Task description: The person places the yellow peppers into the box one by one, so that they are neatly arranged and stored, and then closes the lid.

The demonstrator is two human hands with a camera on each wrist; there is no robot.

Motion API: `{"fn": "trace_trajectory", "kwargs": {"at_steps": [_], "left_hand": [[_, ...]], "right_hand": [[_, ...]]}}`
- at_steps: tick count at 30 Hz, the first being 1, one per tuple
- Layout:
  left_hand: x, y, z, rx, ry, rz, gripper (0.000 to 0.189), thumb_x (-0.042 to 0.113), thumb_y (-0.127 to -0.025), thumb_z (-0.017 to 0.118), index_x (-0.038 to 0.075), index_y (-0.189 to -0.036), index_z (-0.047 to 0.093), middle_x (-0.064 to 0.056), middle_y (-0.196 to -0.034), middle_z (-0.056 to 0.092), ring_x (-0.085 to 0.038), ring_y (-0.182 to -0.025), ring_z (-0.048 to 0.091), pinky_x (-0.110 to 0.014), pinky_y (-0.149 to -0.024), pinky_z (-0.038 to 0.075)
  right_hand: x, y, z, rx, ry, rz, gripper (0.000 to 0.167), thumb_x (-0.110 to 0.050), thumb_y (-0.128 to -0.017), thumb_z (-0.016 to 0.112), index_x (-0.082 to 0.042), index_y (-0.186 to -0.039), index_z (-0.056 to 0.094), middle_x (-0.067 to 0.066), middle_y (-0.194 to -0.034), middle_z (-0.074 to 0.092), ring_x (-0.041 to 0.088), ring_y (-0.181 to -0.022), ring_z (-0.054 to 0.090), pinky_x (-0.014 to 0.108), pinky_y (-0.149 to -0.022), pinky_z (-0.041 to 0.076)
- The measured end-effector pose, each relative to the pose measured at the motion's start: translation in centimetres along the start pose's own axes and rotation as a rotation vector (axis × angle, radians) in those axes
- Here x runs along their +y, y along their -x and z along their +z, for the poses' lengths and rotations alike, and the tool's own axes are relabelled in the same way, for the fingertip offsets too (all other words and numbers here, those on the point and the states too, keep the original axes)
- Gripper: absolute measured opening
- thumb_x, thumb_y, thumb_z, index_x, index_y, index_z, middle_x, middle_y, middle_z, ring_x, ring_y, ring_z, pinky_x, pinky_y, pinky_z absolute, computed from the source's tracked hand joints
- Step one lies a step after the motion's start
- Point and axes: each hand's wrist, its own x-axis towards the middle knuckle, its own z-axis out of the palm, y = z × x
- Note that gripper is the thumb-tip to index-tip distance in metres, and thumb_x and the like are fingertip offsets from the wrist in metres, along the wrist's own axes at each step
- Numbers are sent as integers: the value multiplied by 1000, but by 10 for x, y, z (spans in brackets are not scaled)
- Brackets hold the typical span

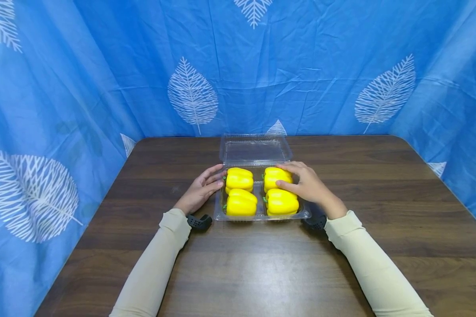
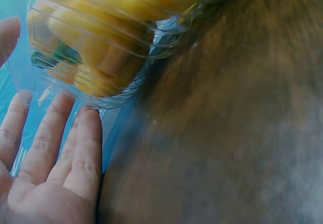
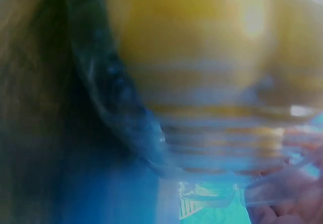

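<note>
Several yellow bell peppers (image 1: 241,203) lie in two columns inside a clear plastic clamshell container (image 1: 260,217). Its hinged lid (image 1: 256,152) is folded back, away from me. At the container's left wall is my left hand (image 1: 199,190), and the left wrist view has its extended fingers (image 2: 83,148) touching the ribbed plastic. My right hand (image 1: 308,186) reaches over the right wall and holds the far right bell pepper (image 1: 273,177) between thumb and fingers. In the right wrist view the pepper and container are blurred, with part of the hand (image 3: 287,196) at the lower right.
The container stands on a dark wooden table (image 1: 269,273), towards its far side. Blue curtains (image 1: 301,66) with white leaf prints hang behind the table and on both sides. A black wrist strap (image 1: 199,223) sits on my left wrist, and another (image 1: 315,221) on my right.
</note>
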Motion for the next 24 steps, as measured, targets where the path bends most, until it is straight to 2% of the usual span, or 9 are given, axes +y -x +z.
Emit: {"fn": "trace_trajectory", "kwargs": {"at_steps": [3,7,10,13,15,17,21,24], "left_hand": [[1,1,0,-1,-5,-2,66,11,-111,60,12,-170,31,-17,-172,37,-31,-160,35,-47,-129,33],[1,0,-1,0,-10,-7,66,12,-110,61,13,-170,32,-16,-172,38,-31,-160,36,-47,-130,32],[1,0,-1,0,-12,-9,67,14,-110,62,13,-170,32,-16,-172,38,-31,-160,36,-48,-130,31],[1,-1,-1,1,-15,-10,67,14,-110,62,13,-170,32,-16,-172,38,-32,-159,36,-48,-130,31],[0,-1,-1,2,-16,-12,68,15,-109,63,13,-170,32,-16,-172,39,-32,-159,36,-48,-130,31],[0,-1,-2,3,-14,-13,68,15,-109,63,13,-170,32,-16,-172,38,-32,-159,36,-48,-130,31],[-1,-1,-2,0,-8,-10,67,13,-110,62,13,-170,32,-16,-172,38,-32,-160,36,-48,-130,31],[-1,0,-3,-5,-7,-4,67,13,-110,61,12,-170,31,-16,-173,37,-32,-160,35,-47,-129,32]], "right_hand": [[2,0,-2,38,-39,-38,51,-11,-100,76,4,-147,63,29,-147,61,49,-139,52,72,-115,42],[8,-1,-4,145,-83,-64,44,-4,-101,74,8,-142,65,27,-139,66,47,-132,59,65,-111,49],[15,-1,-4,247,-139,-49,39,0,-102,72,9,-139,66,27,-132,68,35,-118,65,42,-102,57],[23,-1,-5,298,-235,-11,37,-1,-104,67,10,-140,65,30,-128,69,13,-107,65,18,-91,54],[28,-1,-5,293,-308,30,40,-3,-107,64,10,-144,60,32,-129,68,1,-102,62,10,-87,52],[33,-1,-5,270,-363,73,44,-6,-109,61,10,-149,55,35,-132,65,-4,-99,62,11,-85,54],[43,-1,-4,211,-465,147,52,-10,-111,57,7,-158,45,36,-137,61,-2,-94,65,16,-81,57],[50,-1,-4,155,-558,182,57,-11,-112,55,6,-163,37,26,-132,64,1,-94,68,17,-81,59]]}}
